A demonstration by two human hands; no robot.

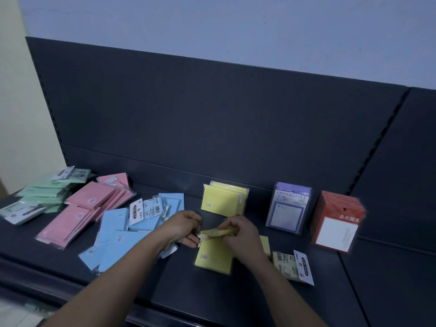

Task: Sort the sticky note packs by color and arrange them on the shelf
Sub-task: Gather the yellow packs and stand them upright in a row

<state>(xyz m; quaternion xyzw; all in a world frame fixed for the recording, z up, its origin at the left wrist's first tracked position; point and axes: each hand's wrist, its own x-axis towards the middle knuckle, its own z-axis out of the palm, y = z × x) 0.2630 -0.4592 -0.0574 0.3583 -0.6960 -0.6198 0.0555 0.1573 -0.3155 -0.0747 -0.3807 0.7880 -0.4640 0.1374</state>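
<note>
Both of my hands hold one yellow sticky note pack (218, 232) a little above the dark shelf (212, 298). My left hand (185, 228) grips its left end and my right hand (240, 234) pinches its right end. Under them lies a flat yellow pack (214, 257), and another yellow pack (291, 265) lies face down to the right. A few yellow packs (224, 200) stand upright against the back panel. Blue packs (132, 232) lie in a loose heap to the left, pink packs (92, 208) beyond them, and green packs (44, 194) at the far left.
Purple-framed note packs (289, 207) and red packs (337, 218) stand upright at the right. The dark back panel (212, 119) rises behind the shelf. A seam (349, 279) splits the shelf from the section on its right.
</note>
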